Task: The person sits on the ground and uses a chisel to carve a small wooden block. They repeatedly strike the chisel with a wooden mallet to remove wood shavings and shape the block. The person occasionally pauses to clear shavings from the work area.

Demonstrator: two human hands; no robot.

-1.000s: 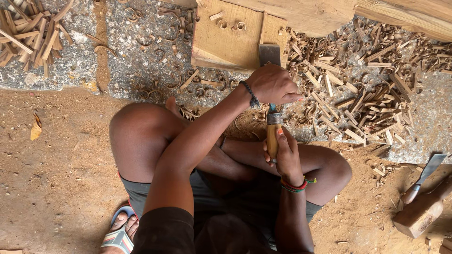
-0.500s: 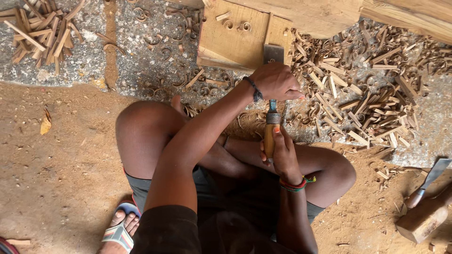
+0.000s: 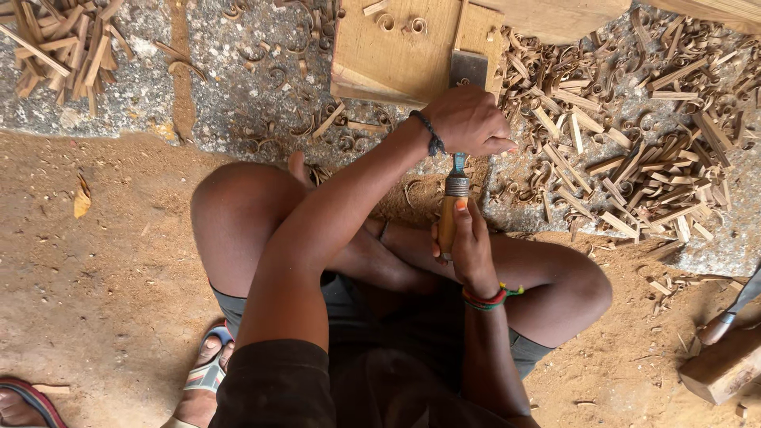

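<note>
While the person sits cross-legged on the dirt floor, the left hand (image 3: 469, 120) clamps around the chisel (image 3: 453, 170) near its blade, which rests on the wooden board (image 3: 392, 47); the right hand (image 3: 468, 246) wraps the chisel's wooden handle.

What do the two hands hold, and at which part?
Both hold one chisel: the left hand grips its metal shank near the blade, the right hand its wooden handle.

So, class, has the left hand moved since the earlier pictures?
No: the left hand sits where it was, clamped on the chisel just below the wooden board.
</note>
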